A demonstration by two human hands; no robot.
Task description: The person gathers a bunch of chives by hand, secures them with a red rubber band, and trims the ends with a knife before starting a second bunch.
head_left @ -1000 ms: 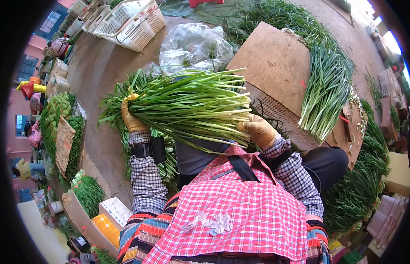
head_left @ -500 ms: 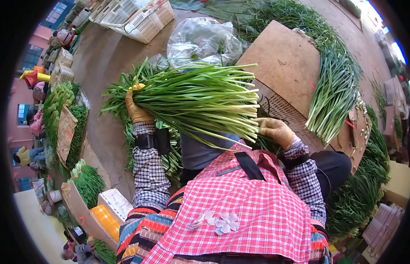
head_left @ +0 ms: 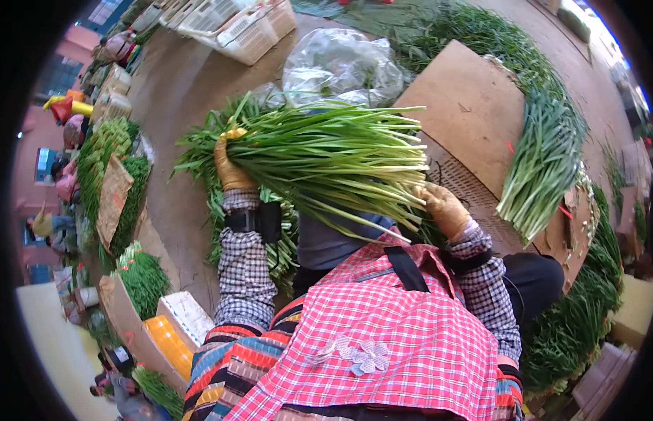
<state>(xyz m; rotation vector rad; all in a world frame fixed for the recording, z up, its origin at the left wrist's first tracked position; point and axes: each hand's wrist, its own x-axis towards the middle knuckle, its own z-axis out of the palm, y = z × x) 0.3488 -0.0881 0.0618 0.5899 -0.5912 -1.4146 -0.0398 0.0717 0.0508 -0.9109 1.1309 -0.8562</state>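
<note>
A thick bunch of garlic chives [head_left: 333, 147] lies sideways above my lap, leaf tips to the left and pale stem ends to the right. My left hand [head_left: 232, 165], in a yellowish glove, is closed around the leafy end. My right hand [head_left: 444, 209], gloved the same way, pinches at the lower pale stem ends. Its fingertips are partly hidden by the stems. Below and behind my left hand more loose green leaves [head_left: 213, 203] hang or lie beside my leg.
A brown board [head_left: 467, 116] lies ahead to the right, with a pile of chives [head_left: 544, 161] along its far side. A clear plastic bag [head_left: 340, 67] and white crates [head_left: 249, 35] stand ahead. An orange-yellow box [head_left: 169, 344] is at lower left; other people sit farther left.
The whole view has shifted slightly, so things appear farther right. My right hand's fingers have drawn in at the stem ends. My left hand keeps its hold on the bunch.
</note>
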